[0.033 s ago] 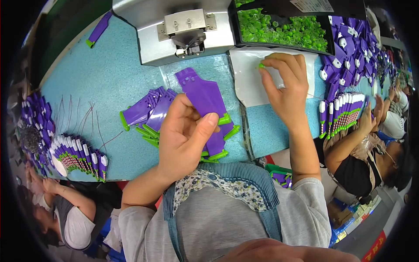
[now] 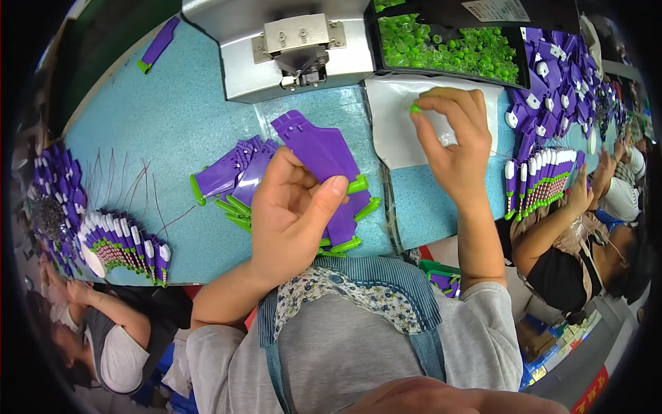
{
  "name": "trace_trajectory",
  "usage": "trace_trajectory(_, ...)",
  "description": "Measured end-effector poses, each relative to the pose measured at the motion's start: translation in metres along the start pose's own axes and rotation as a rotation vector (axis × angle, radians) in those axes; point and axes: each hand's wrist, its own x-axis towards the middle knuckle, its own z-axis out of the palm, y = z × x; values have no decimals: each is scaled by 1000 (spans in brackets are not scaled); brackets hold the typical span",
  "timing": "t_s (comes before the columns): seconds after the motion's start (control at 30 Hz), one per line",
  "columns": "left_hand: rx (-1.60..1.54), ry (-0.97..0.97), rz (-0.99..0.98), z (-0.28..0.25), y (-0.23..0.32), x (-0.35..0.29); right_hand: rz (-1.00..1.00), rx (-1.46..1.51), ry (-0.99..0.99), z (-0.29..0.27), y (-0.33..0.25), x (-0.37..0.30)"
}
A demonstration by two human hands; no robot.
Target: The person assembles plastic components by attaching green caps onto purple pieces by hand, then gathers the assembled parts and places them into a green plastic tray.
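Note:
My left hand [image 2: 286, 217] is closed on a flat purple plastic piece [image 2: 317, 148] with a green end, holding it tilted above the table between thumb and fingers. Under and beside that hand lies a pile of similar purple pieces [image 2: 224, 174] with green ends. Over a white sheet, my right hand [image 2: 458, 141] pinches a small green cap [image 2: 415, 109] between thumb and index finger. Just behind this hand stands a black tray [image 2: 452, 74] of small green and clear caps [image 2: 441, 48].
A metal machine [image 2: 241, 76] stands at the back centre. One purple piece [image 2: 160, 45] lies far left. Rows of purple-and-white pieces [image 2: 124, 238] lie left, more [image 2: 545, 176] right, where a heap [image 2: 552, 90] rises behind. Co-workers sit on both sides; one's hands [image 2: 586, 183] are near the right row.
The purple piece in my left hand has tipped slightly leftward at its far end. My right hand has drawn the green cap slightly nearer to me.

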Motion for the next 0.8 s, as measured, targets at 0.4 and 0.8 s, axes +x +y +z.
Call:
trace_trajectory(0.4, 41, 0, 115, 6, 2, -3, 299, 968, -160, -14, -49, -20)
trace_trajectory(0.8, 173, -72, 104, -20, 19, -7, 310, 911, -245, -7, -39, -14)
